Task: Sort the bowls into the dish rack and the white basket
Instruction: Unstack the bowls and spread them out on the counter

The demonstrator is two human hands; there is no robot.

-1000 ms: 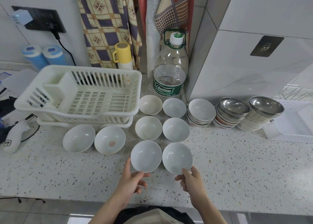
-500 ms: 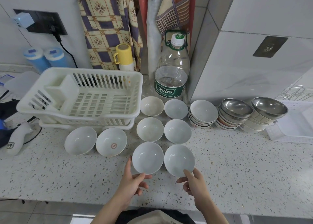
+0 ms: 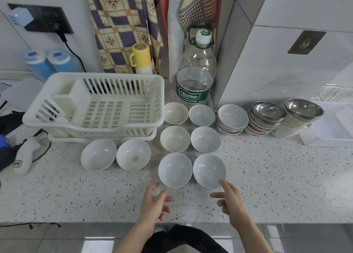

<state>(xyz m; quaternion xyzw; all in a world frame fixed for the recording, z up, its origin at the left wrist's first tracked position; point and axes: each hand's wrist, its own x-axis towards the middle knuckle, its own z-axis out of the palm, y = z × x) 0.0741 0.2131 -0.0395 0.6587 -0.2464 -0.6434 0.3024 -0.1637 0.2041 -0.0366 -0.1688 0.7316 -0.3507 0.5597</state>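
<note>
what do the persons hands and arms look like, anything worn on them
Both the left hand and right hand are bare: no gloves, rings, watch or bracelets visible. The forearms are bare too, with no sleeves in view. Nails are short and appear unpainted.

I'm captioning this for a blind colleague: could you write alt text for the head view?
Two bare hands, left hand and right hand, reach toward the two nearest white bowls on a speckled counter. An empty white basket sits behind left; stacked bowls stand right.
</note>
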